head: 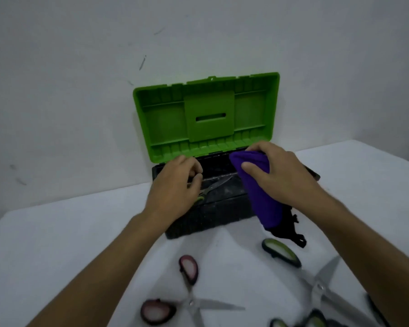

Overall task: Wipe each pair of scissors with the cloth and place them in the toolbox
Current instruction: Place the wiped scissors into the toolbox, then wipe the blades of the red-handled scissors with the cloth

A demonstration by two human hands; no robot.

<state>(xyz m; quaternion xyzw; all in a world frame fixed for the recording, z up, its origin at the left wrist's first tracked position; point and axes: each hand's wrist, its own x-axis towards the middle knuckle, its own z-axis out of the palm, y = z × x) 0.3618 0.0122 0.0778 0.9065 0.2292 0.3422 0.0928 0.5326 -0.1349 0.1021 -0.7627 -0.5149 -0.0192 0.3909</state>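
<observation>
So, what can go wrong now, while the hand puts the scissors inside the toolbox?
1. The left hand is low in the toolbox beside the scissors, whose blades look open; fingers could meet an edge.
2. The purple cloth, in the right hand's grip, hangs over the box's front wall and could snag.
3. Red-handled scissors and green-handled scissors lie open under the forearms; pulling back could brush them.
</observation>
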